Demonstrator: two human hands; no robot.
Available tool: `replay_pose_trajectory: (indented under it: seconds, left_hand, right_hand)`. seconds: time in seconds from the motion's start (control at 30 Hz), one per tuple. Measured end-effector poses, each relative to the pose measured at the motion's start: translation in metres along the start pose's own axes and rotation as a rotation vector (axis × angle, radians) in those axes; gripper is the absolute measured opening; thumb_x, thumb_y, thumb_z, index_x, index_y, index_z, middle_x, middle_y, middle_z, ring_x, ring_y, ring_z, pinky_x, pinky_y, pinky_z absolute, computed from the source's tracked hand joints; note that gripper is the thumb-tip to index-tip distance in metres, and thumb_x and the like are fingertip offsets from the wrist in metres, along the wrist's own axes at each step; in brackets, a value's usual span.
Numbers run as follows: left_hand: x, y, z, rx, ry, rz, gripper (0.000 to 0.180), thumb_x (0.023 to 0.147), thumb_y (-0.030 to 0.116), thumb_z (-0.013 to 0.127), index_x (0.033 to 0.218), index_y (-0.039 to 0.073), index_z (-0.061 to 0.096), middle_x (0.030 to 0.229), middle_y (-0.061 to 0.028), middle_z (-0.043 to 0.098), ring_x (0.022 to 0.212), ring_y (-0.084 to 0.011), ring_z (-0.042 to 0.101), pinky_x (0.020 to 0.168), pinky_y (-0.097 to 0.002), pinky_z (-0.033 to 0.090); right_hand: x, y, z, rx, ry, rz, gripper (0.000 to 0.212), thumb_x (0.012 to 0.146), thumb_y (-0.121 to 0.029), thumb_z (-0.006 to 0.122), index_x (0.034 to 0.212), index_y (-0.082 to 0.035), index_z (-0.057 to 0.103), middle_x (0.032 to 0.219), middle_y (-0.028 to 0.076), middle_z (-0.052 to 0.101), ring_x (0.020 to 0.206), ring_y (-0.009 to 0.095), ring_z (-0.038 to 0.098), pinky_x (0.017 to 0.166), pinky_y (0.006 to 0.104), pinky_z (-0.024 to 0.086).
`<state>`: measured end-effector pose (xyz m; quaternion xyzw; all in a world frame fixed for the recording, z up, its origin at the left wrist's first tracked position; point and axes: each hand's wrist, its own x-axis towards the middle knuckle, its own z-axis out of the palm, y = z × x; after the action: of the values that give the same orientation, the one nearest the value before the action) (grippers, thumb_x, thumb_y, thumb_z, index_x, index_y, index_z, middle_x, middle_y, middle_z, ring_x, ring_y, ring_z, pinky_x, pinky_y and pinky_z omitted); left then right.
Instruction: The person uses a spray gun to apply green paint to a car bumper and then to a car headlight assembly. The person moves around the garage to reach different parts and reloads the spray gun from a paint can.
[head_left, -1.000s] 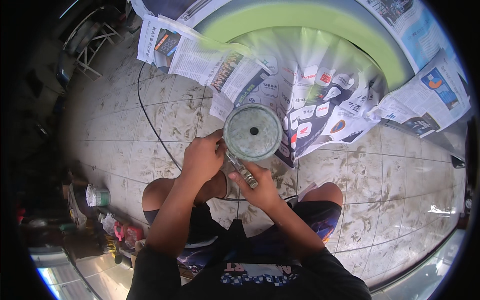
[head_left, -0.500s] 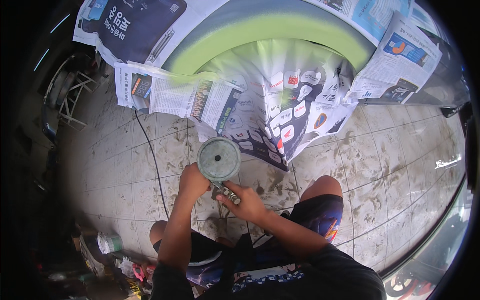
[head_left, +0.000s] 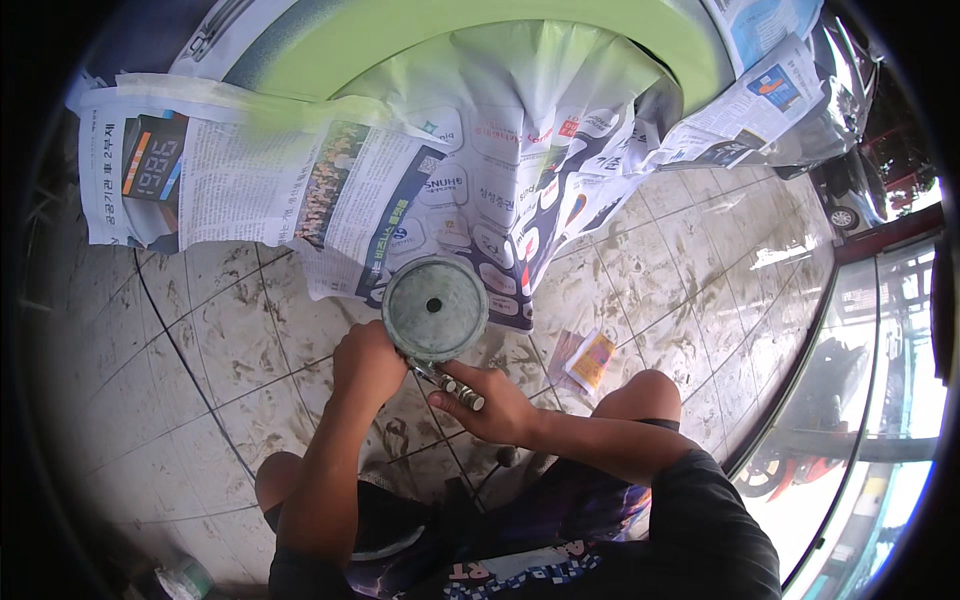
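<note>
A person sits low, knees apart, with a spray gun (head_left: 446, 384) in front of them; its round grey-green cup (head_left: 436, 309), seen from above, is the landmark here. At the cup's near left, the left hand (head_left: 368, 364) is curled, back upward, forearm reaching straight out; its fingers are hidden, so I cannot tell what they grip. At the near right, the right hand (head_left: 490, 404) is closed on the gun's rear, thumb along the silver knobs, elbow bent outward. Well left of the cup, a dark hose or cable (head_left: 180, 355) crosses smudged pale tiles (head_left: 230, 335); beyond the cup curves a lime-green panel (head_left: 400, 52); to its right lie an orange-and-white packet (head_left: 594, 361) and, farther off, a glass door (head_left: 815, 400). For writing, newspaper (head_left: 240, 165) left of the cup carries dense columns and large digits; masking paper (head_left: 500, 95) behind it shows company logos, some legible; the packet's print is too small.
</note>
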<state>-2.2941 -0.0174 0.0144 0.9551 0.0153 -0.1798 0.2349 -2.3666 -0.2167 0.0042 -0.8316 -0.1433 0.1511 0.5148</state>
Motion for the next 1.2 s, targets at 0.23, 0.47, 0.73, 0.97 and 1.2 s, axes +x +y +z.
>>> replay_pose_trajectory:
  seconds: [0.23,0.47,0.73,0.97,1.2]
  left_hand:
    - [0.019,-0.025,0.038,-0.023,-0.151,0.171,0.021,0.076,0.016,0.076,0.09,0.0,0.072,0.087,-0.0253,0.072,0.088,-0.0442,0.07,0.076,-0.0505,0.057]
    - [0.016,-0.049,0.054,-0.121,-0.227,0.239,0.019,0.079,0.011,0.072,0.094,-0.001,0.071,0.081,-0.0232,0.072,0.083,-0.0414,0.072,0.072,-0.0471,0.057]
    - [0.008,-0.046,0.058,-0.12,-0.21,0.318,0.022,0.082,0.009,0.07,0.101,-0.002,0.07,0.083,-0.0188,0.073,0.087,-0.0383,0.073,0.075,-0.0459,0.057]
    - [0.009,-0.055,0.072,0.024,-0.184,0.42,0.043,0.084,0.006,0.067,0.127,0.005,0.064,0.136,-0.0211,0.061,0.131,-0.0373,0.053,0.112,-0.0466,0.04]
    - [0.004,-0.061,0.08,-0.262,-0.223,0.188,0.047,0.087,0.005,0.066,0.133,0.006,0.063,0.136,-0.018,0.062,0.13,-0.0349,0.055,0.112,-0.0428,0.04]
  right_hand:
    - [-0.016,0.009,0.023,-0.014,0.001,0.207,0.049,0.099,-0.04,0.064,0.135,-0.008,0.056,0.112,0.025,0.07,0.097,0.046,0.068,0.084,0.0519,0.055]
    - [-0.027,0.002,0.052,-0.043,0.076,0.302,0.043,0.097,-0.037,0.068,0.128,-0.008,0.059,0.115,0.021,0.07,0.094,0.045,0.069,0.079,0.0507,0.056]
    - [-0.033,0.007,0.04,-0.034,-0.023,0.364,0.05,0.1,-0.05,0.057,0.138,-0.018,0.053,0.117,0.021,0.069,0.103,0.045,0.067,0.086,0.0532,0.054]
    - [-0.038,0.001,0.017,-0.07,-0.137,0.373,0.055,0.1,-0.055,0.053,0.143,-0.021,0.048,0.112,0.022,0.07,0.101,0.044,0.068,0.085,0.0538,0.053]
    - [-0.046,-0.008,0.001,-0.141,-0.109,0.318,0.052,0.101,-0.049,0.053,0.143,-0.02,0.048,0.093,0.021,0.072,0.085,0.042,0.072,0.072,0.0541,0.056]
